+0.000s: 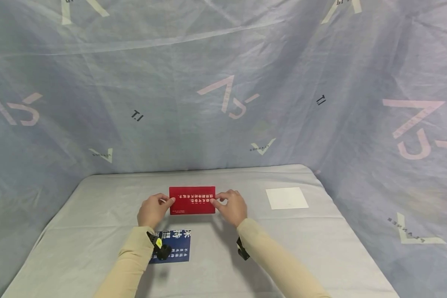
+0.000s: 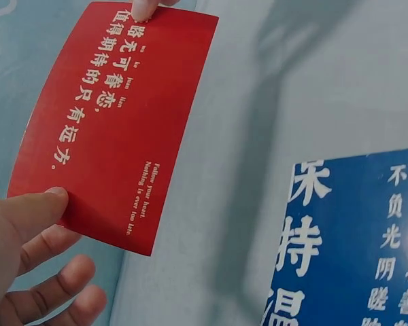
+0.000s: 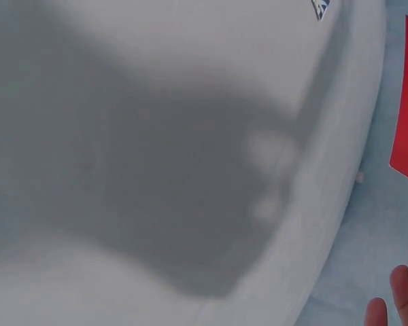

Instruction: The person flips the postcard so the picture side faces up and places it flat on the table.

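Observation:
A red card (image 1: 192,200) with pale printed lettering is held up over the table between both hands, its printed face toward the head camera. My left hand (image 1: 154,210) pinches its left edge, thumb in front and fingers behind. At the opposite edge my right hand (image 1: 232,207) pinches it the same way. In the left wrist view the red card (image 2: 115,122) bows slightly, with the left thumb (image 2: 44,207) flat on its face. Below the left wrist lies a blue card (image 1: 176,247) with white characters, partly covered by the sleeve and wrist camera.
A blank white card (image 1: 287,198) lies on the right part of the table. The grey cloth-covered table (image 1: 223,265) meets a hanging grey-blue printed curtain (image 1: 178,124) at its back and sides. Shadows of the arms fall across the cloth.

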{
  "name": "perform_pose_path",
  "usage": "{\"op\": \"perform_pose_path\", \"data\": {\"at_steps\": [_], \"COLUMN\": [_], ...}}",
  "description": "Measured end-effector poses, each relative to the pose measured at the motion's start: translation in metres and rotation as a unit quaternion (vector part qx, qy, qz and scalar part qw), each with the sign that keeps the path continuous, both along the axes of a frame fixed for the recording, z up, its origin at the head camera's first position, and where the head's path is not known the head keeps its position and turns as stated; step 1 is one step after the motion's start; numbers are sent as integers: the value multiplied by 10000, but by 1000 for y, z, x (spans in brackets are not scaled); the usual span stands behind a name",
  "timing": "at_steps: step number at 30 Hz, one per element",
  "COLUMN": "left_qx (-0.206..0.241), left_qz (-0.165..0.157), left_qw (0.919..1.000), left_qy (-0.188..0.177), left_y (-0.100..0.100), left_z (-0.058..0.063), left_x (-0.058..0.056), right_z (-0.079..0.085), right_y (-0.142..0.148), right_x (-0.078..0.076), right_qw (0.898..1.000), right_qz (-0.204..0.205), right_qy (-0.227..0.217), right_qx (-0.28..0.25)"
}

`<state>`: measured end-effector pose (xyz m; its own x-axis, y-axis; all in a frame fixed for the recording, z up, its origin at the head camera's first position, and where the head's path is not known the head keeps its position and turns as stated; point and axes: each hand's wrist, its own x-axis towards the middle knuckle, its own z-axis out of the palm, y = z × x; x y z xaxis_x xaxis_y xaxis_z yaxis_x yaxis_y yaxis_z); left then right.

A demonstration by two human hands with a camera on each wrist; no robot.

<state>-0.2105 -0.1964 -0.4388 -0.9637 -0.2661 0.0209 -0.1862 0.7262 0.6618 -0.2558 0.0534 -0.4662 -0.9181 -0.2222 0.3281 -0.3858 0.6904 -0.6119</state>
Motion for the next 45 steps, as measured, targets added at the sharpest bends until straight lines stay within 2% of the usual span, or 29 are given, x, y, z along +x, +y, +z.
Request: {"op": "perform_pose_path", "data": {"at_steps": [9, 18, 23, 32, 45], "left_qx": [-43, -84, -73, -100, -141], "left_qz": [120, 257, 359, 517, 707], "left_qw": [9999, 9996, 9992, 9983, 9963], "left_qy": [-20, -108, -139, -253, -458], "left_y": [-14, -26, -31, -40, -54], "left_z": [0, -4, -5, -10, -16], "left_x": [4, 5, 6, 7, 7], "right_z": [3, 0, 0, -11, -16], "right_y": [-17, -34, -40, -55, -71], "right_x": [2, 1, 2, -1, 3], "right_qw": [9998, 9992, 9988, 9988, 9971], "right_qz": [89, 32, 132, 121, 44], "right_qy": [-153, -101, -113, 94, -60], "right_qx": [132, 394, 455, 465, 751]}}
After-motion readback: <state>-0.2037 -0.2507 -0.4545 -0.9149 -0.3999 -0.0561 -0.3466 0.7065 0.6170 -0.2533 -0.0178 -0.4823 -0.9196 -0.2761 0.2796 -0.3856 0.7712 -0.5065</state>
